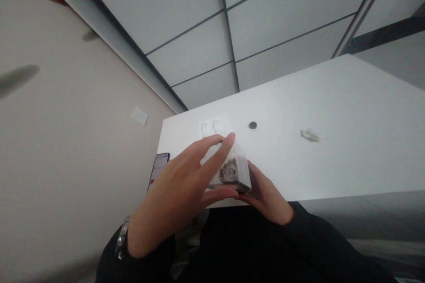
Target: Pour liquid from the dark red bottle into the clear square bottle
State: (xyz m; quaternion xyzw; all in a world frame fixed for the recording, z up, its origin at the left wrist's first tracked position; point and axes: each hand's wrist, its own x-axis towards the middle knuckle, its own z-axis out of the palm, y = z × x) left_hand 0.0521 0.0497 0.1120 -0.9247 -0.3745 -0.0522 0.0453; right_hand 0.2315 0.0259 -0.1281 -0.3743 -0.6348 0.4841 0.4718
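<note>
Head view, and here's your left hand, fingers fanned wide across the box with the thumb running along its lower edge: a spread, open-fingered hold, with the index fingertip up at the top corner. Your right hand comes in from the other side, curled snugly around the box's lower right corner, fingers tucked out of sight behind it. So both hands are on it, gripping it between them!

The box is small and wrapped in clear plastic, with a dark printed design showing through. It sits right between your hands, over the near edge of the white table. Whether it touches the tabletop, you can't tell from here.

Moving out, there's a metal watch on your left wrist, and dark sleeves on both arms. Past your left fingers, a phone lies at the table's left edge, screen lit. Just beyond the box are some small white pieces — too washed out to identify. Farther along sit a black disc and, well off to the right, a crumpled scrap of clear plastic. Beyond the table, a wall with a socket plate meets gridded panels.
</note>
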